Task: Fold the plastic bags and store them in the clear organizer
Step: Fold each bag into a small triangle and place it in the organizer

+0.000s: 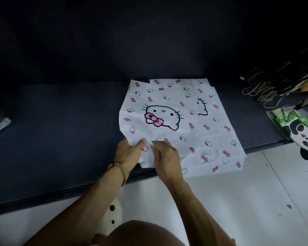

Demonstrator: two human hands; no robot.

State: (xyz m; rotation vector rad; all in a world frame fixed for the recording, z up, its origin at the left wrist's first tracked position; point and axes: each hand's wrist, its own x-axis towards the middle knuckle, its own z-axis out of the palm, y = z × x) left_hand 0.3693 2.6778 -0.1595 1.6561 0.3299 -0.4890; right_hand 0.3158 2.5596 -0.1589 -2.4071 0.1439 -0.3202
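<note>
One white plastic bag, printed with a cartoon cat face and small pink bows, lies spread flat on a dark cushioned seat, its near edge hanging slightly over the seat's front. Both hands meet at the bag's near left corner. The left hand, with a beaded bracelet on its wrist, pinches the plastic between thumb and fingers. The right hand grips the same bunched corner with curled fingers. To the right sit a panda-print bag and dark bags with cord handles. Pale floor tiles lie below.
</note>
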